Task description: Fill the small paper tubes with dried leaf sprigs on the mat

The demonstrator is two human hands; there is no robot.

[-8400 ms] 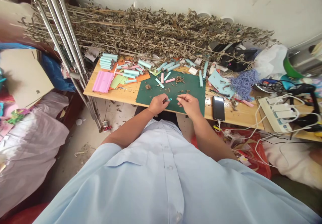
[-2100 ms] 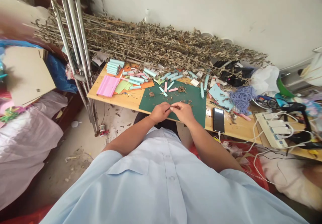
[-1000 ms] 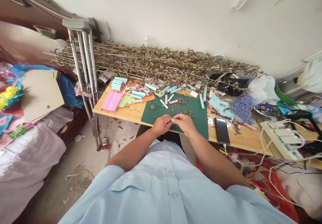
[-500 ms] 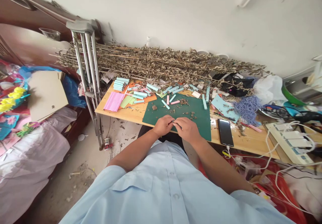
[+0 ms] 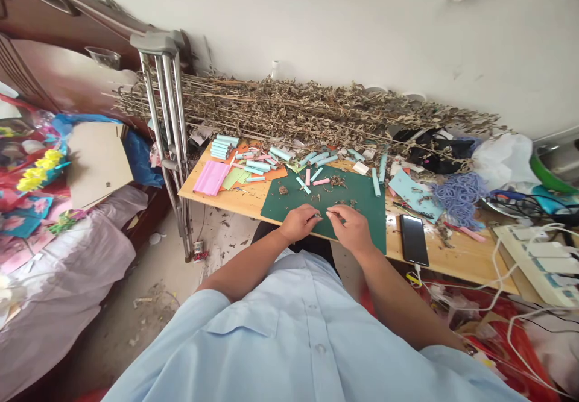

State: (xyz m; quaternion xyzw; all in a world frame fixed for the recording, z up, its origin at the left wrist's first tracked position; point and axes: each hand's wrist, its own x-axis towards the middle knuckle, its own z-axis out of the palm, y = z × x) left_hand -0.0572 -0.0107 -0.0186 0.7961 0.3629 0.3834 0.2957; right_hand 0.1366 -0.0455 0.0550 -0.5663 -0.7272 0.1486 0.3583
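Judging by how my hands sit, I'm in a fine fingertip step, working a small piece (image 5: 318,214) just above the near edge of the green mat (image 5: 368,200). My left hand (image 5: 301,222) pinches that piece, a dark bit showing at its end; it is too small to tell more. My right hand (image 5: 351,227) faces it, near but apart, thumb and finger drawn together; I cannot tell whether anything is between them. I judge the next move calls for a steady left pinch and a light, well-aimed right fingertip.

Beyond my hands, blue rolls (image 5: 303,185) and pink rolls (image 5: 321,182) lie on the mat among leaf scraps (image 5: 338,181), with a brown clump (image 5: 283,190) to the left. The mat lies on a wooden surface (image 5: 251,197), with pink paper (image 5: 211,177) at its left end, and a phone (image 5: 414,240), purple yarn (image 5: 460,200) and a power strip (image 5: 534,263) to the right.

Dried stalks (image 5: 294,109) spread along the back, before a pale wall (image 5: 339,28). Crutches (image 5: 156,41) stand upright at the left; past them, cardboard (image 5: 97,167) rests on a cloth-covered heap. The floor (image 5: 154,281) is littered.
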